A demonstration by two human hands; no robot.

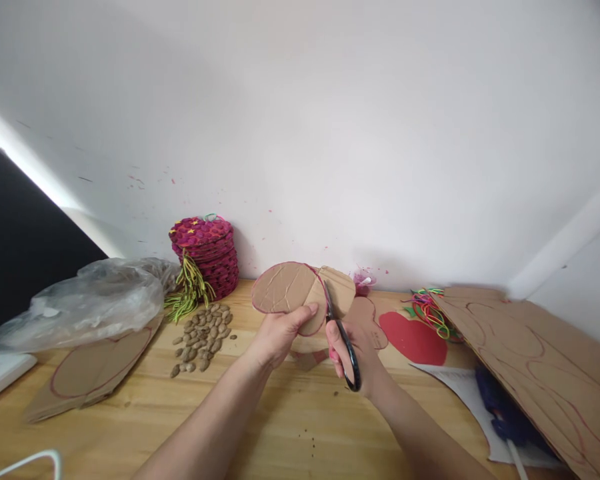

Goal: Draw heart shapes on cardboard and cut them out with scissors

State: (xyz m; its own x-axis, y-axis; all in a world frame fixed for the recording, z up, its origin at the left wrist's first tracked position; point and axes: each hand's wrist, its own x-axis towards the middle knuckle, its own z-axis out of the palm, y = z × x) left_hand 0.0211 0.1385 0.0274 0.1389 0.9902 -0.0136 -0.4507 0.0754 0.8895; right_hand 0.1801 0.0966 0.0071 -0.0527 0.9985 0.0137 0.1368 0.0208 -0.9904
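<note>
My left hand [286, 331] pinches a piece of brown cardboard [283, 287] by its lower edge, with the thumb on top. A dark red outline curves along the rounded edge of this piece. In my right hand [363, 350] is a pair of black-handled scissors [351, 363], its blades lying at the cardboard's right side along the red line. A flap of cardboard [343, 287] sticks out beyond the blades. Below and right of the scissors lies another cardboard cutout [373, 327] with a wavy edge, and beside it a red apple-like shape [414, 338].
At left are a clear plastic bag [95, 297], folded cardboard [100, 370] and several brown seeds or nuts [203, 337]. A magenta woven container [213, 257] with a yellow-green tassel [187, 290] stands by the wall. Colourful strings [430, 310] and a large marked cardboard sheet [540, 360] lie right.
</note>
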